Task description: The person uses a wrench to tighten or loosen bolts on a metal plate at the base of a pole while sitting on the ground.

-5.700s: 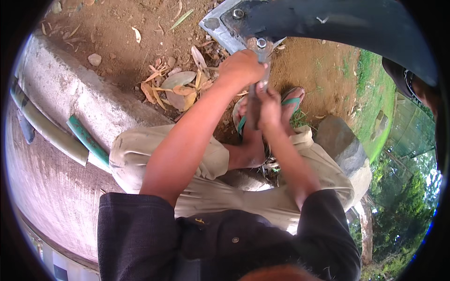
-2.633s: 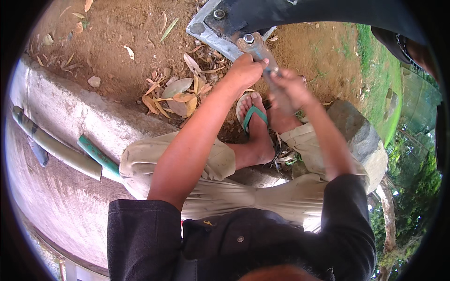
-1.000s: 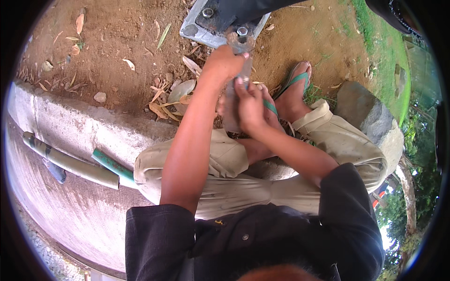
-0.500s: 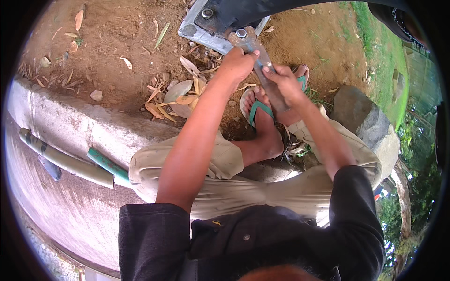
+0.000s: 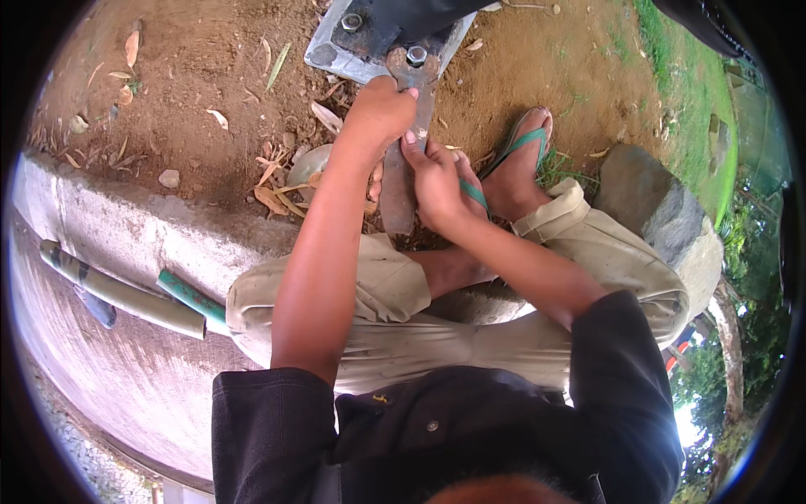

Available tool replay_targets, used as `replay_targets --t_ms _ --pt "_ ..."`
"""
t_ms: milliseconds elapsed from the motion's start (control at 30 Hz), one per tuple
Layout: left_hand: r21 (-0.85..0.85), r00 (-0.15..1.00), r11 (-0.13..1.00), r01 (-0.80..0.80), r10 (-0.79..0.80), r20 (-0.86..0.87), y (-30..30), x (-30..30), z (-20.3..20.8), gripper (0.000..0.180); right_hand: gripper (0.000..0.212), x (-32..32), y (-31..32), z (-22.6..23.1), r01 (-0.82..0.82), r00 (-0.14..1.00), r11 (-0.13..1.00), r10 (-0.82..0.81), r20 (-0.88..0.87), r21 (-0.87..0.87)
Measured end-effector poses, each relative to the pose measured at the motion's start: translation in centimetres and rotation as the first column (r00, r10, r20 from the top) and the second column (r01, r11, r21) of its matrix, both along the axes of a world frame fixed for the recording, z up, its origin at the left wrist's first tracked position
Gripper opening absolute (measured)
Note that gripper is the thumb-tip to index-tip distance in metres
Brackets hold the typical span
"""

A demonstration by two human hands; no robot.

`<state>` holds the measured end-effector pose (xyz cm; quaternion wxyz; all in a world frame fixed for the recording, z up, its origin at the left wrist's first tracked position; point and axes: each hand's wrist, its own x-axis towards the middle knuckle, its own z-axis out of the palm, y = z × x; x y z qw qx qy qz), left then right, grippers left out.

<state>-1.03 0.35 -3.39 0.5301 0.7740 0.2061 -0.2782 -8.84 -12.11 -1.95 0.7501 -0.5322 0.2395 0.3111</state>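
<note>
A large rusty open-ended wrench (image 5: 397,200) has its jaws around a shiny hex nut (image 5: 416,55) on a bolted metal base plate (image 5: 342,60). My left hand (image 5: 382,111) is closed on the wrench just behind the jaws, thumb along the metal. Lower down, my right hand (image 5: 438,183) wraps the handle from the right, its thumb pointing up toward my left hand. The wrench's tail end sticks out below my hands, toward me. A second hex nut (image 5: 352,23) sits at the plate's far left.
A dark post (image 5: 432,18) rises from the plate. Dry leaves (image 5: 270,202) lie on bare soil beside my sandalled feet (image 5: 525,155). A large rock (image 5: 642,197) stands at the right. On the concrete ledge at left lie a pale tube (image 5: 126,292) and a green one (image 5: 191,296).
The wrench handle has swung leftward around the nut, from slanting right to pointing nearly straight at me. My right hand has moved left with it; both hands keep their grip.
</note>
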Motion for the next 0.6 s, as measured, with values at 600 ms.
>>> replay_targets --t_ms 600 --pt "-0.111 0.999 0.994 0.024 -0.027 -0.018 -2.2 -0.3 -0.6 0.052 0.023 1.9 -4.8 2.3 -0.155 0.985 0.965 0.136 -0.102 -0.211"
